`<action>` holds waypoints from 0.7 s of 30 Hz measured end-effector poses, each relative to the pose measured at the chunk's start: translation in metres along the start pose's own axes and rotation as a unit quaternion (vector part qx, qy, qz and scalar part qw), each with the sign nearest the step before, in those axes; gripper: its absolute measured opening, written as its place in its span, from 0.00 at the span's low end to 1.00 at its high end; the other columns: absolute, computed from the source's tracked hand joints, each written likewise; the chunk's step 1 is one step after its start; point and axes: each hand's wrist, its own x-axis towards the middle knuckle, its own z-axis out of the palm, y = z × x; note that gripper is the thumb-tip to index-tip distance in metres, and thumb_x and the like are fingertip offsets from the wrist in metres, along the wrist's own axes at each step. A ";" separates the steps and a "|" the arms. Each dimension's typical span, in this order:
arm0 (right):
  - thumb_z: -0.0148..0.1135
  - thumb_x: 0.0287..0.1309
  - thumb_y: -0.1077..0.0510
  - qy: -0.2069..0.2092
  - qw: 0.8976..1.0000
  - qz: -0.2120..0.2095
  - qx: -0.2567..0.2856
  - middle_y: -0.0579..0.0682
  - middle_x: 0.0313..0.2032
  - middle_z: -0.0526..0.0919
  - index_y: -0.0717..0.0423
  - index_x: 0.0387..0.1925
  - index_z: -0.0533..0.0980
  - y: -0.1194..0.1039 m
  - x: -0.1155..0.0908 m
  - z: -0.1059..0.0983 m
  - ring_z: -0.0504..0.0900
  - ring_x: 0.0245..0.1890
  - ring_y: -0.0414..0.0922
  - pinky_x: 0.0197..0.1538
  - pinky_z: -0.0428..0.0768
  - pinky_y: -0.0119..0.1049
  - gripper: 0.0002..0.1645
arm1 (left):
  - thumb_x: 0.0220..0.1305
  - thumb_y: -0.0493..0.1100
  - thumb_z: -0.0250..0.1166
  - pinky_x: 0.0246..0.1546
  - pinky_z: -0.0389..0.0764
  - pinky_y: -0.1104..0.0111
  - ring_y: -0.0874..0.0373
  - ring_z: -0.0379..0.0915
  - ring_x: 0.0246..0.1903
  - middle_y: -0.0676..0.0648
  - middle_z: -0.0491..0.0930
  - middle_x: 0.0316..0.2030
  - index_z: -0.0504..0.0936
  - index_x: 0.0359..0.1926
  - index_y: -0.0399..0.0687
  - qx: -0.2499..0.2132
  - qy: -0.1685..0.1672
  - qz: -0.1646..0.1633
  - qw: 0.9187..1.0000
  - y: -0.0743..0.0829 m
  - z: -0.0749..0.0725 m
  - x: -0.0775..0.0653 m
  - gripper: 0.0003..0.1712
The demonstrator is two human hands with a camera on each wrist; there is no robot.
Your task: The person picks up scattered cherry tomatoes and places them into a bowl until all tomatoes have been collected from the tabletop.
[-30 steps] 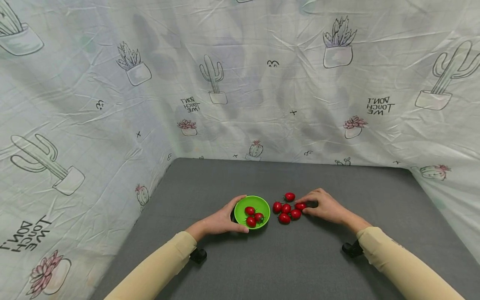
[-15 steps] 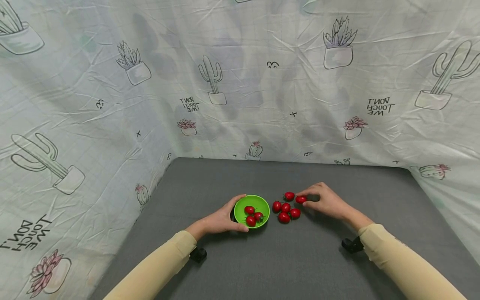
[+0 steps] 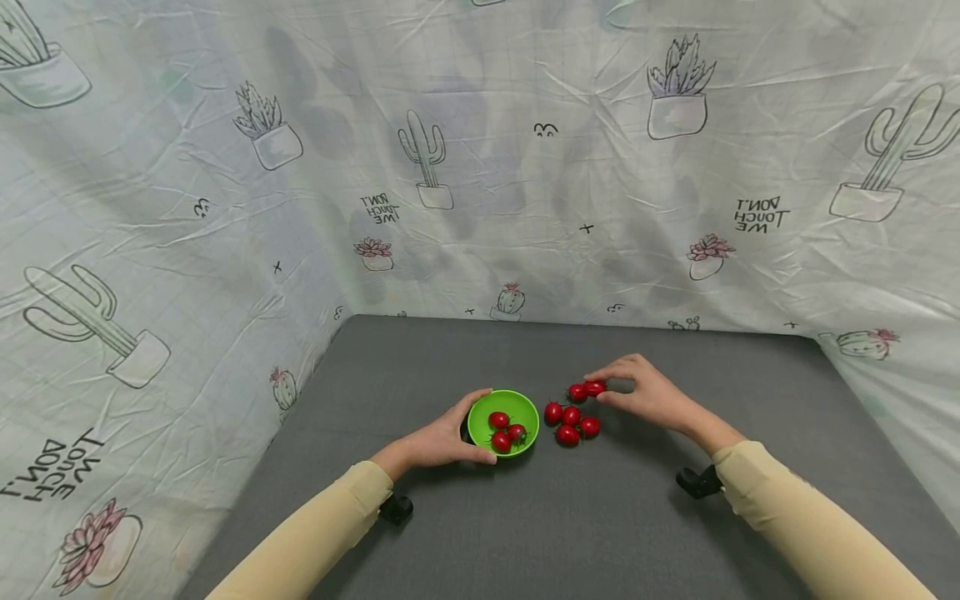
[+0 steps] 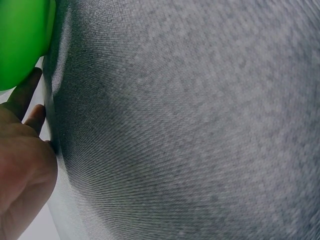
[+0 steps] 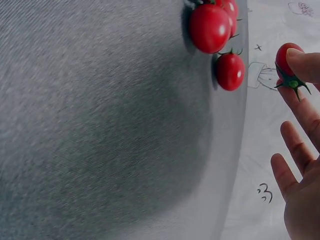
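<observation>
1. Right hand (image 3: pixel 651 396) pinches a tomato (image 5: pixel 284 57) between thumb and finger, its green stem (image 5: pixel 293 83) showing; the other fingers stretch out (plain in the right wrist view).
2. Left hand (image 3: pixel 444 442) grips the bowl (image 3: pixel 513 402) from its left side, thumb on the near edge and fingers at the far one.
3. Inside the bowl, three tomatoes (image 3: pixel 501 442) lie close together on the bottom.
4. Five more tomatoes (image 3: pixel 567 436) lie on the table (image 3: pixel 570 517), right of the bowl: four bunched together, one just beyond, near the held tomato.
5. Behind the table hangs a pale cloth (image 3: pixel 480 167) printed with potted cacti.
</observation>
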 end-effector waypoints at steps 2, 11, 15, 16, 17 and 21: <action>0.69 0.68 0.49 0.001 1.000 0.002 0.005 0.43 0.54 0.84 0.44 0.58 0.84 -0.003 0.001 0.000 0.69 0.60 0.51 0.58 0.69 0.61 0.19 | 0.57 0.61 0.77 0.71 0.57 0.50 0.55 0.50 0.75 0.50 0.52 0.77 0.45 0.82 0.59 0.001 0.000 0.000 1.000 0.000 0.000 0.000 0.64; 0.68 0.68 0.50 0.006 1.000 -0.003 0.026 0.44 0.54 0.84 0.47 0.58 0.84 -0.019 0.009 0.004 0.68 0.61 0.52 0.60 0.68 0.65 0.20 | 0.57 0.61 0.77 0.71 0.57 0.50 0.55 0.50 0.75 0.51 0.52 0.77 0.45 0.82 0.62 0.002 -0.002 -0.004 1.000 -0.001 0.000 -0.001 0.63; 0.68 0.68 0.51 0.004 0.999 -0.010 0.032 0.43 0.54 0.83 0.46 0.58 0.84 -0.024 0.015 0.008 0.68 0.61 0.51 0.59 0.68 0.65 0.19 | 0.57 0.60 0.77 0.71 0.57 0.50 0.55 0.50 0.75 0.51 0.52 0.77 0.45 0.82 0.64 -0.001 -0.001 -0.004 1.000 -0.001 0.000 -0.001 0.62; 0.68 0.68 0.50 0.003 0.999 -0.009 0.034 0.42 0.54 0.83 0.45 0.58 0.84 -0.025 0.016 0.008 0.68 0.61 0.51 0.60 0.68 0.64 0.19 | 0.57 0.60 0.77 0.70 0.58 0.50 0.55 0.50 0.75 0.51 0.52 0.77 0.46 0.82 0.64 -0.002 -0.001 -0.004 1.000 -0.001 0.000 -0.001 0.62; 0.68 0.68 0.50 0.002 0.999 -0.009 0.035 0.42 0.54 0.83 0.45 0.58 0.84 -0.027 0.017 0.009 0.68 0.61 0.51 0.60 0.68 0.64 0.19 | 0.57 0.60 0.77 0.70 0.58 0.50 0.55 0.50 0.75 0.51 0.52 0.77 0.46 0.82 0.64 -0.002 -0.001 -0.004 1.000 -0.001 0.000 -0.002 0.62; 0.68 0.68 0.48 -0.003 0.999 -0.003 0.042 0.40 0.54 0.83 0.43 0.58 0.84 -0.033 0.022 0.011 0.67 0.62 0.49 0.62 0.67 0.63 0.19 | 0.57 0.60 0.77 0.70 0.58 0.51 0.55 0.51 0.74 0.50 0.52 0.76 0.46 0.82 0.63 -0.005 -0.001 0.000 1.000 -0.002 -0.001 -0.002 0.63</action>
